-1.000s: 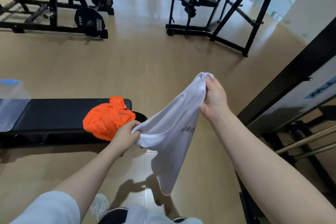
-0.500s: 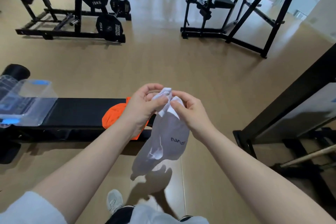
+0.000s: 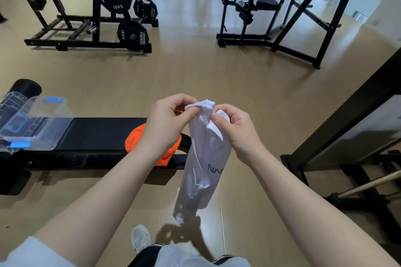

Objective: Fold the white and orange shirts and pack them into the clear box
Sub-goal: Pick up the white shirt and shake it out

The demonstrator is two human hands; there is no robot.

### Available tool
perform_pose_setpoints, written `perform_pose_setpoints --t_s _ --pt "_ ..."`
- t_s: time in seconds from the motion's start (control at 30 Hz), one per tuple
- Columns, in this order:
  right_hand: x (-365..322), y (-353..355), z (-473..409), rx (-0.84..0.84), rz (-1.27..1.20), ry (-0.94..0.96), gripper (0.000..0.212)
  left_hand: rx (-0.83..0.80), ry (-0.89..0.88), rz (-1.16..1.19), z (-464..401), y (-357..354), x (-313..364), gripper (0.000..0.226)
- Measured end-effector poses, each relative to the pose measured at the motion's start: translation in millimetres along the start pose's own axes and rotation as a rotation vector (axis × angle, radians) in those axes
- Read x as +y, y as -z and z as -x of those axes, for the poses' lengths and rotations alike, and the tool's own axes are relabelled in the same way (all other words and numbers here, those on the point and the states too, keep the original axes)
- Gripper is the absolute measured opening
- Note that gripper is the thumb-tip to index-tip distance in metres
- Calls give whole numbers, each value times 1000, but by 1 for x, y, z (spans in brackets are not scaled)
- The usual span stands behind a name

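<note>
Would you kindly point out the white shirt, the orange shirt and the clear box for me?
white shirt (image 3: 206, 158): head view, hanging body above the printed letters.
orange shirt (image 3: 134, 141): head view, left bulge on the bench.
clear box (image 3: 56, 130): head view, near side wall.

White shirt (dark lettering), orange shirt, black bench.

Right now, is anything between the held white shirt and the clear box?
Partly. The orange shirt lies on the bench between the white shirt, pinched by both hands, and the clear box at the bench's far left. Bare padding separates it from the box.
</note>
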State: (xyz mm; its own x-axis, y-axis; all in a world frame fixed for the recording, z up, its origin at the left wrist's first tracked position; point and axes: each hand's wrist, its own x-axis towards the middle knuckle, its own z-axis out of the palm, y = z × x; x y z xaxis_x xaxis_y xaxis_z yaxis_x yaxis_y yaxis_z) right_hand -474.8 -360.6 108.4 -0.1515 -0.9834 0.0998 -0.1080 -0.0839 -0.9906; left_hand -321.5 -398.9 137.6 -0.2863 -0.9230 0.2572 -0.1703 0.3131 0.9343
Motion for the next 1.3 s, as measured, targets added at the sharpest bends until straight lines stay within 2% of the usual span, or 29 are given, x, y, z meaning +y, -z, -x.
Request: perform_pose_setpoints --t_s 0.1,0.2,0.27,0.37,0.47,0.63,0.77,0.83,0.97,1.13,1.3 --pt "8 14 -5 78 -157 -132 21 12 1 -49 -4 1 -8 15" --pt "21 34 -9 255 -312 -217 15 9 -55 -281 -10 6 -24 12" --pt "34 45 -7 311 -229 -232 16 -25 -42 -450 -10 10 -38 15" --pt "50 50 -11 392 -54 -247 16 -43 47 -535 -6 15 -59 20" --pt "68 43 -41 426 86 -283 15 12 209 -408 -1 18 -78 17" --pt "86 10 -110 364 420 -266 23 -61 280 22 -11 27 -84 19" --pt "91 -9 -153 332 322 -241 18 -116 276 53 -30 53 -102 18" --pt "98 -27 -180 322 273 -239 16 -50 326 27 -42 68 -120 17" --pt "105 -99 -248 206 225 -188 24 227 391 -38 -72 114 -172 19" --pt "128 -228 -350 -30 279 -163 28 536 497 -83 -126 213 -254 15" --pt "181 -380 -445 -201 356 -233 30 769 734 -21 -165 309 -351 16"
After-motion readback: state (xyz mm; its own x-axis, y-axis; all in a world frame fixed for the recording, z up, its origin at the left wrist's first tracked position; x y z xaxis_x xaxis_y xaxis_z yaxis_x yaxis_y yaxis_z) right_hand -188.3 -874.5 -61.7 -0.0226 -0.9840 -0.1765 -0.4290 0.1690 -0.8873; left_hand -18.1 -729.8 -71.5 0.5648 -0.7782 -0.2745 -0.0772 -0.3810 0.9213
